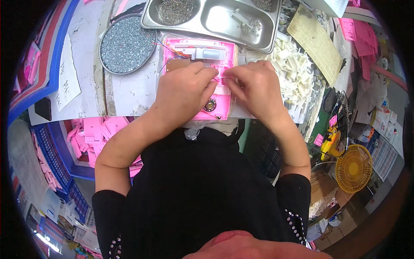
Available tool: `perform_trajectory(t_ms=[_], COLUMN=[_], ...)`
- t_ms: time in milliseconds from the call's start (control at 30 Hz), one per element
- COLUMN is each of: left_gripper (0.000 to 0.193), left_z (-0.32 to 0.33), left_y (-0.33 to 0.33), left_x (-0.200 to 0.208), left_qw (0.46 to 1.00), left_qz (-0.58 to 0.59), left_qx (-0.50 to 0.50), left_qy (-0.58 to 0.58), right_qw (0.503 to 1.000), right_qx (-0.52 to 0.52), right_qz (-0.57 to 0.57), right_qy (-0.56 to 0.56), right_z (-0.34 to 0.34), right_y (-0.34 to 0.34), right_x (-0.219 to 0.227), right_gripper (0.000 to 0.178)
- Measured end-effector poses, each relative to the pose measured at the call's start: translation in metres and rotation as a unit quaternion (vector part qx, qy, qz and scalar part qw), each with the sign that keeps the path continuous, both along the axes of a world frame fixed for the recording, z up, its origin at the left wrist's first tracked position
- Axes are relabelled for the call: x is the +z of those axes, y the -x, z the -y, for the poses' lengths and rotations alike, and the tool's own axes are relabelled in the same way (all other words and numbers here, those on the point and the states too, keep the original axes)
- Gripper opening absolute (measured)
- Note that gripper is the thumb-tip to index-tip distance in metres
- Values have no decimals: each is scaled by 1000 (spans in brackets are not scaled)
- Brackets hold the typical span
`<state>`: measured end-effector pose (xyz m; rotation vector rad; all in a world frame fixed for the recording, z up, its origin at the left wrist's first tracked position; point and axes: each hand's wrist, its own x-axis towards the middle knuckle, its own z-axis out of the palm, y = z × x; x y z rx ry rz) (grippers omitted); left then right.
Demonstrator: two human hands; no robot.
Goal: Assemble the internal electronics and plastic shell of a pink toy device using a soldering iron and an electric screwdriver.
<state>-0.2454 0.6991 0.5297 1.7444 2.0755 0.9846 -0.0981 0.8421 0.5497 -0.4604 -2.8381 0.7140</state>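
Note:
A pink plastic housing (223, 113) lies on the bench in front of me, its inside facing up. In it sit a white and grey module (210, 53), a brown board (177, 64) and a small round speaker (210, 105). Thin coloured wires (174, 50) run over its left side. My left hand (186, 87) is above the housing's left half, fingertips pinched. From the right comes my right hand (255, 85), thumb and fingers closed close to the left fingertips. A thin pale wire (224, 77) stretches between both pinches; its ends are hidden.
A round tray of screws (128, 45) stands at the left. Behind the housing is a steel compartment tray (208, 26) with small metal parts. White plastic pieces (293, 69) are heaped at the right. Lower left, a blue crate (60, 149) holds pink parts.

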Motion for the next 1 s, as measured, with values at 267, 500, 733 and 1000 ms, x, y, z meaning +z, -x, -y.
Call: perform_trajectory(t_ms=[267, 500, 733, 1000], left_gripper=[16, 14, 17, 19], left_z=[-1, 3, 18, 19], left_y=[1, 12, 31, 20], left_x=[1, 0, -5, -9], left_qw=[999, 997, 991, 998], left_qz=[21, 10, 21, -6], left_qx=[8, -62, -59, -5], left_qy=[22, -38, -114, -57], right_qw=[985, 988, 981, 941], right_qx=[127, 68, -120, -180], right_qz=[16, -139, -127, -41], right_qy=[-114, 1, -83, -284], right_z=[-11, 20, -43, -153], right_y=[13, -6, -64, -10], right_x=[7, 18, 17, -8], right_gripper=[5, 21, 12, 20])
